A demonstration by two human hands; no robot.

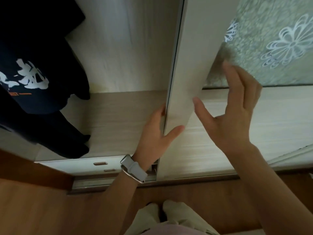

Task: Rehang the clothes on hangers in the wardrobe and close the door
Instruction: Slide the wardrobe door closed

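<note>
Head view, looking down. White sliding door (186, 65) in the middle, not shut, with a wide gap to its left.

Left hand (155, 133) low on the door's left edge. Fingers curled round behind the edge, thumb flat on the front. Grip closed on the door. Pale watch (133, 168) on that wrist.

Right hand (232, 119) up in front of the door's face, just right of the left hand. Grip open, holding nothing, fingers straight and spread, a bit blurry. Thumb tip by the door's white frame. 1 fingertip up by the frosted glass (271, 39) with white flowers. Touching or not, cannot tell.

Open wardrobe (127, 48) on the left, pale wood inside. Dark shirt (33, 73) with big white marks hanging at the far left, bottom close to the wardrobe's floor board.

Metal track (101, 182) along the bottom of the wardrobe. Brown wood floor (42, 209) below. 2 feet (169, 211) in something pale near the bottom edge.
</note>
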